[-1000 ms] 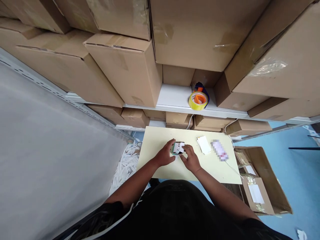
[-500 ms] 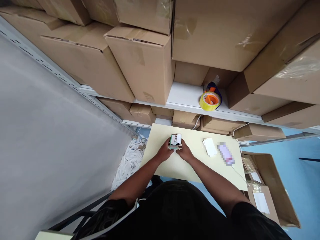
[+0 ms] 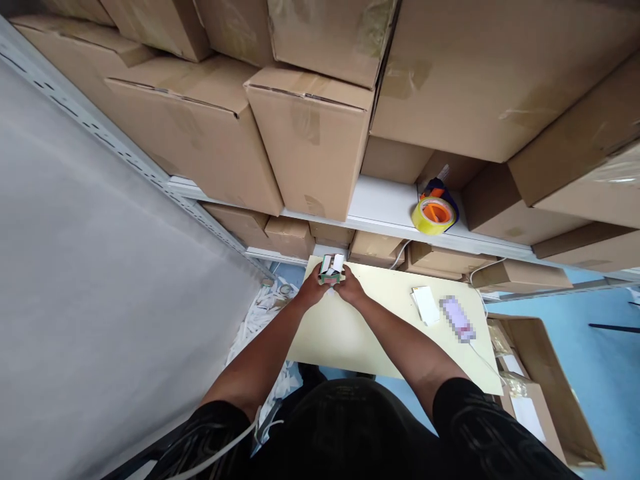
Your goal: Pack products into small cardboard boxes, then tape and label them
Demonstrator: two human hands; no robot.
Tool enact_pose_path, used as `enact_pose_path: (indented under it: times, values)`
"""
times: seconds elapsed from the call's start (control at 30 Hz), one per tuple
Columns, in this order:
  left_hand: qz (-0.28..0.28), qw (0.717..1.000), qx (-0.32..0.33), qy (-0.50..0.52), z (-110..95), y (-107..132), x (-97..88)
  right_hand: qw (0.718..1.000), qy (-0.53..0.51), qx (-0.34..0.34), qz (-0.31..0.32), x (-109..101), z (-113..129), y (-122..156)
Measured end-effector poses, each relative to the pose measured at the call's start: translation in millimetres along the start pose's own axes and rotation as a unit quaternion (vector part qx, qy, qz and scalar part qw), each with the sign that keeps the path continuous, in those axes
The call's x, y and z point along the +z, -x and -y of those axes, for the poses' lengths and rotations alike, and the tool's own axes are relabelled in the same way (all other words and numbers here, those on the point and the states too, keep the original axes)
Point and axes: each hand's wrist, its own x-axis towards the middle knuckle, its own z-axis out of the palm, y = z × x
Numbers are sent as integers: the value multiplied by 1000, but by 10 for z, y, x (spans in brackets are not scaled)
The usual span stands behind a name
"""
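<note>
Both my hands hold a small green and white packet with white flaps sticking up, at the far left corner of a pale yellow table. My left hand grips its left side with fingers curled. Curled the same way, my right hand grips the right side. The packet sits just above the table's far edge.
A white card and a blurred small device with a white cable lie on the table's right part. A yellow tape roll rests on a white shelf among stacked cardboard boxes. An open carton stands at the right; white strips litter the floor.
Both hands have carried the packet from the table's middle towards its far left corner. The view has shifted left with them.
</note>
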Motion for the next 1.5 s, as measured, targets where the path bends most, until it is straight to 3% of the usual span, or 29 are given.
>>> enact_pose_path:
  times: [0.2,0.37,0.57,0.73,0.9,1.2,1.37,1.5]
  values:
    - [9,999,6,-30,2,38,-17,999,42,17,11,-39,41,65]
    - [-19,998,-51,-43,84,120,-43,998,48,36,18,-79,-34,166]
    - [-57,993,-105,-23,247,483,-63,998,23,61,18,-197,-263,450]
    - [-67,983,-163,-50,318,866,2,997,-2,76,7,-340,-588,754]
    - [-18,980,-164,-109,246,1219,272,996,-18,84,-9,-540,-976,1158]
    - [53,980,-115,-156,-46,1554,1036,998,-40,51,-23,-1078,-1552,1776]
    - [58,979,-93,-169,-259,1658,1291,999,-46,15,-25,-1429,-1662,1978]
    - [58,981,-74,-171,-320,1735,1308,996,-54,-20,-67,-1766,-1458,2033]
